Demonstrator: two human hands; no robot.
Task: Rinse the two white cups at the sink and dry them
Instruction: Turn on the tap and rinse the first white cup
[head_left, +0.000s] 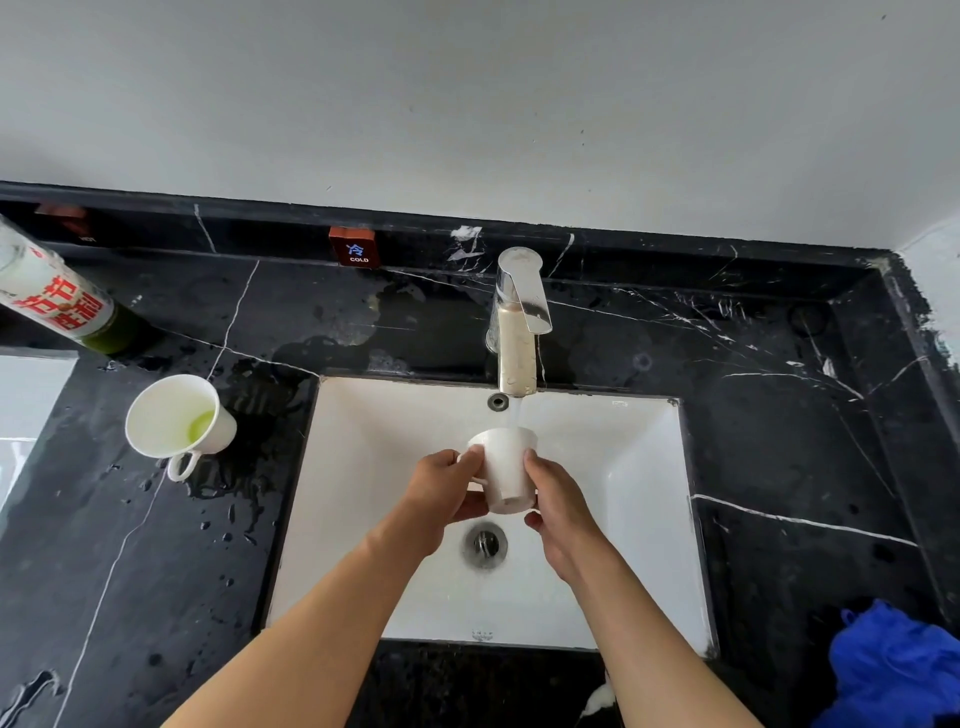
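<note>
Black marble countertop (779, 441), white-veined and spattered with water, frames a glossy white rectangular sink (639, 467) at the frame's centre. A metal faucet (517, 332) runs a thin stream into a smooth white cup (506, 467), tilted mouth-away above the drain (485, 544). The left hand (441, 493) and right hand (558, 514) clasp it from either side, fingers curled against its wall. At the left, a second white cup (176, 415) stands on the counter holding greenish liquid. A crumpled blue cloth (893, 670) lies lower right.
</note>
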